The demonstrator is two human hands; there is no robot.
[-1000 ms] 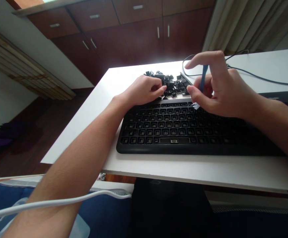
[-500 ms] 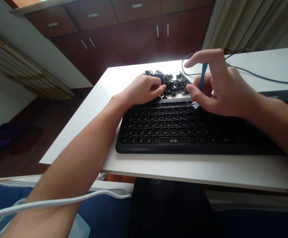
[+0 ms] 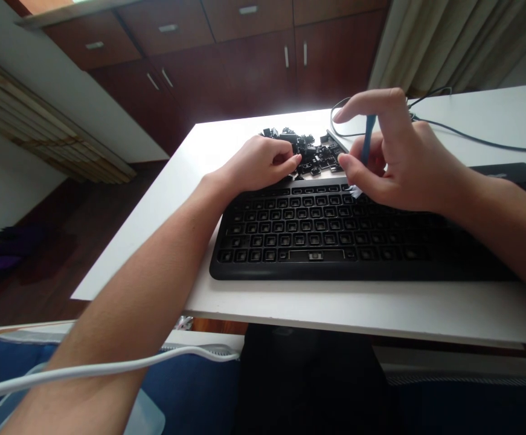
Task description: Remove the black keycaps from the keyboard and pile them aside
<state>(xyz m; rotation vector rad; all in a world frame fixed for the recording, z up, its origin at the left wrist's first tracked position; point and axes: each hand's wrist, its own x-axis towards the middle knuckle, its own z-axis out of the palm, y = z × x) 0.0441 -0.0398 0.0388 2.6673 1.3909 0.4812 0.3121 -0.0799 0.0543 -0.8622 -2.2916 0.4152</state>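
Observation:
A black keyboard (image 3: pixel 263 271) lies on the white table with its keycaps off, so the square key sockets show. My left hand (image 3: pixel 263 162) rests at its far left corner, fingers curled under and thumb against the index finger. What those fingers hold, if anything, is hidden. My right hand (image 3: pixel 392 157) is closed on a small brush with a blue handle (image 3: pixel 368 140), its index finger raised clear of the handle. White bristles (image 3: pixel 355 192) point down at the upper key rows near the middle. Loose black keycaps (image 3: pixel 319 158) lie heaped behind the keyboard, beside my left fingers.
A thin grey object (image 3: pixel 339 141) leans or lies by the keycaps. Dark cables (image 3: pixel 471 134) run across the back right of the table (image 3: pixel 154 229). A white cable (image 3: pixel 109 370) crosses over my left forearm. Wooden cabinets (image 3: pixel 244 66) stand beyond the table.
Almost nothing differs. The view has shifted very slightly; both hands keep the same pose, with the brush at about the same spot on the keyboard.

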